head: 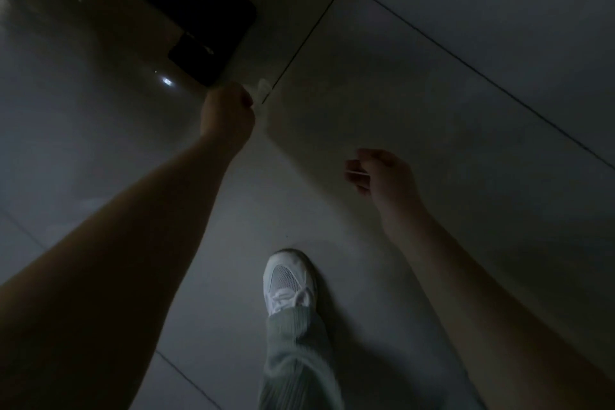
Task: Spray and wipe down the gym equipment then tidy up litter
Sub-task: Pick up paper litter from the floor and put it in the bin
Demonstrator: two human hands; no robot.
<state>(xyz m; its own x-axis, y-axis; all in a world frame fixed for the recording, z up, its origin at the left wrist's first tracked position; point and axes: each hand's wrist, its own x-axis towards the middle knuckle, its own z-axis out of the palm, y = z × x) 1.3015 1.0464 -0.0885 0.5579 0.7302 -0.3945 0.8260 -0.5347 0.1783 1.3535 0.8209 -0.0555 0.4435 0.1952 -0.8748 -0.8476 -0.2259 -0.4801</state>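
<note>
A small clear scrap (263, 90) lay on the tiled floor (432, 110) by a grout line, just beside the curled fingers of the left hand (228, 106); whether they gripped it could not be told. The right hand (382, 173) pinched a thin white strip (357, 172). Beyond stood a black machine base (213, 30); a white shoe (288, 283) rested nearer.

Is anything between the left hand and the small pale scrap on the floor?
Nothing visible. The left hand is right beside the pale scrap; the black equipment foot lies beyond them.
</note>
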